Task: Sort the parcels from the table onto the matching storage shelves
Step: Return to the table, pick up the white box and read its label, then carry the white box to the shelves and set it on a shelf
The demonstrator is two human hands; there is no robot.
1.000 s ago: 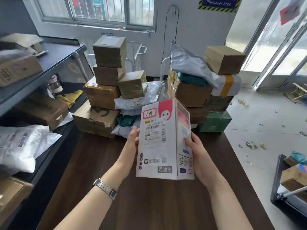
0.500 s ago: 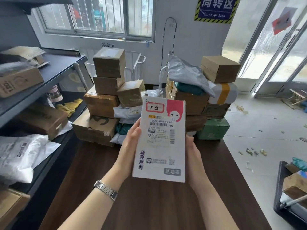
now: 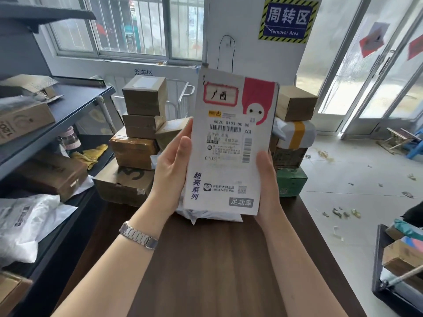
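At the far left stood dark storage shelves [image 3: 75,104] carrying brown cartons and a white poly bag [image 3: 25,225]; one carton [image 3: 21,121] showed the figure "120". Next came a stack of taped brown boxes [image 3: 139,138] at the back of the dark wooden worktop [image 3: 206,271], below wall lettering "笼车区" [image 3: 143,72]. The left hand [image 3: 171,170], a metal watch [image 3: 138,235] on its wrist, had its grip clamped on the left edge of a white parcel [image 3: 231,143], thumb laid on the front and fingers behind. The parcel was held upright in the air above the worktop, in front of the pile. Its red-bordered tag read "广西"; the shipping label showed "G103" and "XGI", with printed "超亮系列" and "足功率" lower down. The right hand [image 3: 267,179] gripped the right edge likewise, thumb forward. Above hung a blue sign [image 3: 288,19], "周转区 Turnover Area". Farther right a green box [image 3: 290,181] sat under more parcels.
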